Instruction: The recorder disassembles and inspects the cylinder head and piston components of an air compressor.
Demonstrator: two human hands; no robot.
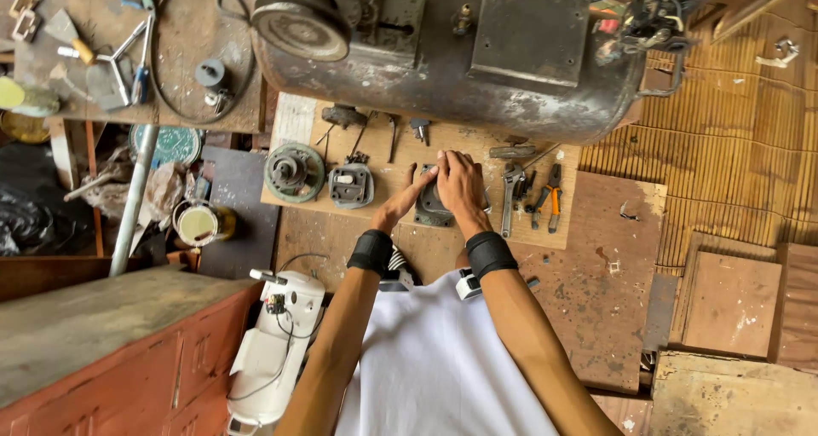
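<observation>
While both hands work at one part, the legend reads as follows.

Workpiece: dark grey cast-metal housing (pixel 432 207), lying flat on the wooden board (pixel 409 231) on the floor, just below the rusty compressor tank (pixel 443 78).
Right hand (pixel 461 184): laid over the top of the housing, fingers curled down onto it; grip closed on the part.
Left hand (pixel 411 193): touching the housing's left edge, fingers extended along it; grip narrow, and whether it truly clasps cannot be told.
Handling, judged: the housing looks like solid cast metal, so heavy for its size, rigid, and probably greasy, hence slippery; hard edges rather than fragile surfaces.
Where to hold, judged: by the two opposite side edges of the body, palms low, not by any thin projecting lug.
Neighbouring parts: round pulley-like casting (pixel 294 172) and squarish grey cover (pixel 351 185), both on the board to the left, apart from the housing.
Tools: adjustable wrench (pixel 509 199) just beside the right hand; orange-handled pliers (pixel 550 199) beyond it.
Other: white machine body (pixel 277 351) by the red cabinet (pixel 128 376).
</observation>
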